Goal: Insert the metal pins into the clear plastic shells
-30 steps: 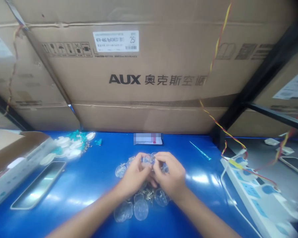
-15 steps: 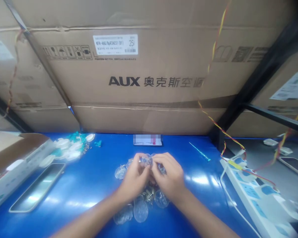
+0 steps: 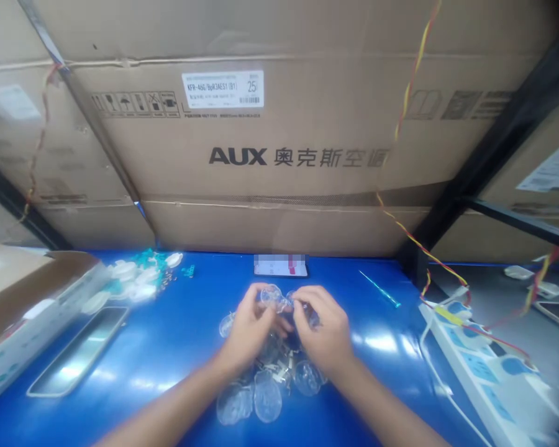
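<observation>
The blue desk [image 3: 181,354] has a cardboard box [image 3: 32,292] on its left, and I cannot see inside. Next to it is a small heap of white cups and green bits [image 3: 133,276]. The left hand [image 3: 249,329] pinches a clear suction cup [image 3: 272,297]. The right hand [image 3: 323,329] curls close by, but what it holds is hidden. Below them lies a big heap of clear suction cups [image 3: 265,391] with metal bits.
</observation>
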`<state>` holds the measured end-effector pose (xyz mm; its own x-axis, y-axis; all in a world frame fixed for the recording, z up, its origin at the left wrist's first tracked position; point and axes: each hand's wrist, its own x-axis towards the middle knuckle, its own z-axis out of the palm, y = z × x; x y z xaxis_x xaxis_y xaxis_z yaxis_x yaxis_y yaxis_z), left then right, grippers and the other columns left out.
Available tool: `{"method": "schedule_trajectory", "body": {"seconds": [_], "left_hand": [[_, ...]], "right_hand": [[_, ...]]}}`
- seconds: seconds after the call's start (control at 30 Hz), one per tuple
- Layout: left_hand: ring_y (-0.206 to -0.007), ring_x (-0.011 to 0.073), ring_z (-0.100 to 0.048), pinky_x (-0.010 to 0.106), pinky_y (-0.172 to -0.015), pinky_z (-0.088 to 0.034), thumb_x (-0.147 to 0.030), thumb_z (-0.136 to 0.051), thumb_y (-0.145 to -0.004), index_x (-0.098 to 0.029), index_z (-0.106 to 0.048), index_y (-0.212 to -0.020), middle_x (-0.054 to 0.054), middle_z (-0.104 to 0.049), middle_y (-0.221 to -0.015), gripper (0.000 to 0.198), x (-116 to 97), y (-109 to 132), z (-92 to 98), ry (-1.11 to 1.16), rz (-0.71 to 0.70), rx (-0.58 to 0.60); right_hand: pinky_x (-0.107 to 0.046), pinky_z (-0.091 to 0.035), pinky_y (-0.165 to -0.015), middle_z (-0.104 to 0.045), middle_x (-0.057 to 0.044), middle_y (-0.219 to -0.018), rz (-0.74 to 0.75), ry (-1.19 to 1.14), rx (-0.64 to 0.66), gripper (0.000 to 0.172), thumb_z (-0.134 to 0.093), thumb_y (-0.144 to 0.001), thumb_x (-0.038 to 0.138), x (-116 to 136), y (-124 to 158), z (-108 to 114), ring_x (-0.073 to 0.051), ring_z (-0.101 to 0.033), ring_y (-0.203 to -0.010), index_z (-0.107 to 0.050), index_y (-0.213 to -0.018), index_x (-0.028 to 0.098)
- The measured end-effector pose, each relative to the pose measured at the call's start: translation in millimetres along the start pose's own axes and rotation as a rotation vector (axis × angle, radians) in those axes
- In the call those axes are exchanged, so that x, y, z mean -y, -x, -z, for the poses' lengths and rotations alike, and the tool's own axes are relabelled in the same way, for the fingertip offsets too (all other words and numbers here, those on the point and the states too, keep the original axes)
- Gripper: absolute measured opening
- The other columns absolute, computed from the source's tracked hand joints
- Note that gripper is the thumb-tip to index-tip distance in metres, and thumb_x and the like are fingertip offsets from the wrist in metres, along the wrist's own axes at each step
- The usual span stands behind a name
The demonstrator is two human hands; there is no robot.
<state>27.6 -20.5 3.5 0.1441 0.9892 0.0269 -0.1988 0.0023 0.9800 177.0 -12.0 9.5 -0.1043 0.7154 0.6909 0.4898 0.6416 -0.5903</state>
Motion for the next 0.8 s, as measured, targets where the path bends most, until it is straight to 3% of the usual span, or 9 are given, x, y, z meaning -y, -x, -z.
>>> {"method": "schedule_trajectory", "body": {"seconds": [0.2,0.37,0.53,0.8], "left_hand": [[-0.062,0.0190,-0.069,0.026,-0.053,-0.052,-0.040,-0.061,-0.084,-0.019,-0.042,-0.099,0.010,-0.071,-0.086,0.033,-5,-9,11.2,0.148,0.040,-0.041],[-0.058,0.0182,-0.069,0.025,-0.051,-0.051,-0.044,-0.064,-0.080,-0.018,-0.046,-0.098,0.010,-0.072,-0.084,0.036,-7,-19,26.8,0.099,0.027,-0.120],[-0.058,0.0200,-0.069,0.026,-0.050,-0.051,-0.042,-0.064,-0.080,-0.018,-0.049,-0.100,0.010,-0.073,-0.080,0.035,-10,-23,35.3,0.062,0.010,-0.155],[-0.059,0.0215,-0.070,0.025,-0.048,-0.051,-0.039,-0.064,-0.081,-0.016,-0.049,-0.095,0.013,-0.073,-0.081,0.030,-16,-29,48.0,-0.001,0.092,-0.176]], "right_hand": [[-0.027,-0.044,-0.063,-0.064,-0.003,-0.078,-0.178,0.111,0.022,0.016,-0.050,-0.085,0.016,-23,-11,8,-0.015,-0.057,-0.067,-0.064,-0.079,0.019],[-0.026,-0.042,-0.063,-0.065,0.000,-0.071,-0.225,0.178,0.244,0.016,-0.050,-0.081,0.018,-52,-22,24,-0.015,-0.058,-0.064,-0.065,-0.075,0.020],[-0.026,-0.040,-0.061,-0.067,0.000,-0.071,-0.281,0.249,0.398,0.016,-0.052,-0.080,0.025,-63,-26,40,-0.016,-0.059,-0.065,-0.067,-0.074,0.021],[-0.027,-0.042,-0.063,-0.067,-0.001,-0.073,-0.266,0.199,0.321,0.021,-0.050,-0.085,0.029,-58,-17,32,-0.017,-0.060,-0.067,-0.066,-0.075,0.020]]}}
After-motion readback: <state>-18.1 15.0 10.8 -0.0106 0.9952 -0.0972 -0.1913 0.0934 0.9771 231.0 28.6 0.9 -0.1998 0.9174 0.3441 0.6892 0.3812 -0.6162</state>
